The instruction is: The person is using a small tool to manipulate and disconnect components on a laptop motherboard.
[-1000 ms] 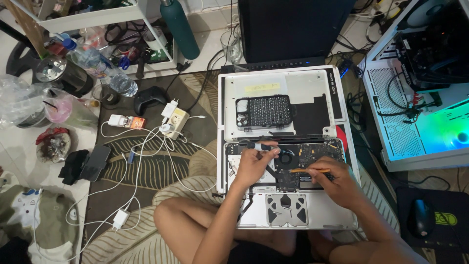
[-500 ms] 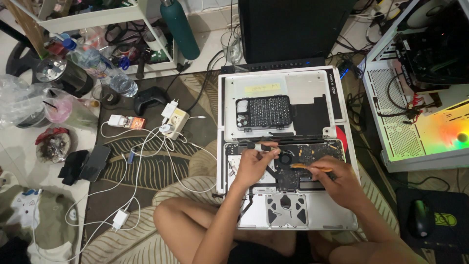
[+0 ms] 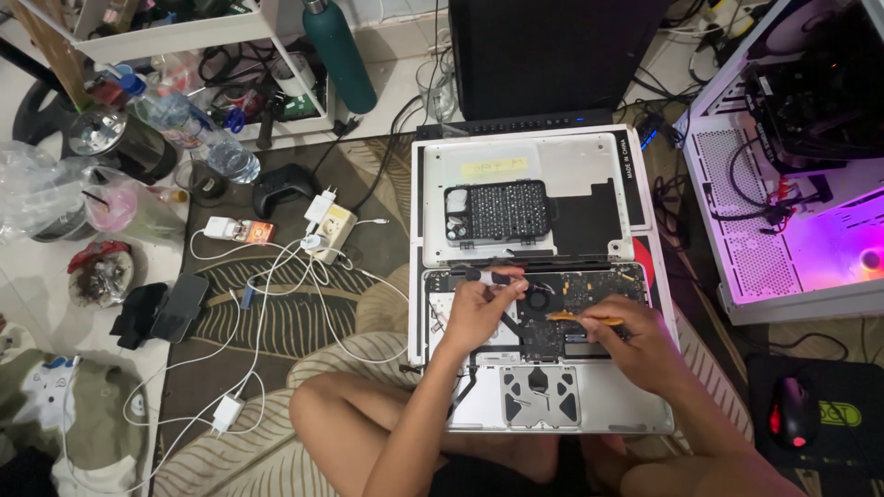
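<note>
Apparently orange tool (image 3: 582,318) lying crosswise, right hand (image 3: 635,342)

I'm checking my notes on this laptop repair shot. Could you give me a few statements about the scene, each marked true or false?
1. The left hand holds a black-handled screwdriver over the open laptop. True.
2. The right hand holds a blue tool. False: the tool is orange.
3. The bit case lies on the removed cover. True.
4. The green bottle lies flat on the rug. False: it stands upright.
5. The mouse is right of the laptop. True.
</note>
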